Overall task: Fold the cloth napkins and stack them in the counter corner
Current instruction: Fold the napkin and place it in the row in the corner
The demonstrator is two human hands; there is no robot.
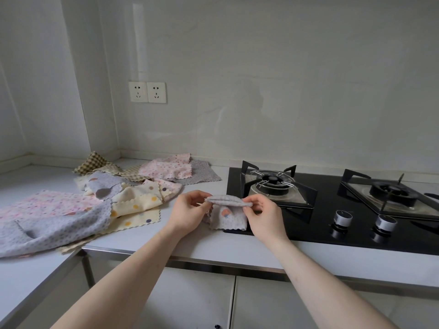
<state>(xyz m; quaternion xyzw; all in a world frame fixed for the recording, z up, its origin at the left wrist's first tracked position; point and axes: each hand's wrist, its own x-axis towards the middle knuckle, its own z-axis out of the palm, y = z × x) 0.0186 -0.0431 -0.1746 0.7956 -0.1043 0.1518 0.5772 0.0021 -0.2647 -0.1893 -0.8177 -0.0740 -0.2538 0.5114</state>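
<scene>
A small grey napkin (227,216) with a few coloured spots hangs folded over between my hands, just above the counter's front edge. My left hand (190,211) pinches its upper left end, and my right hand (263,214) pinches the upper right end. Its lower half drapes down and overlaps the stove's left edge. To the left lies a loose heap of unfolded napkins: a cream one with coloured dots (140,205), a large grey dotted one (54,226), a pink one (45,203), and a brown checked one (93,162) near the counter corner (114,157).
A black gas stove (332,210) with two burners and two knobs fills the counter's right side. A further pink napkin (169,167) and a grey one (202,174) lie by the back wall. Two wall sockets (147,92) sit above the corner. Cabinet doors lie below the counter.
</scene>
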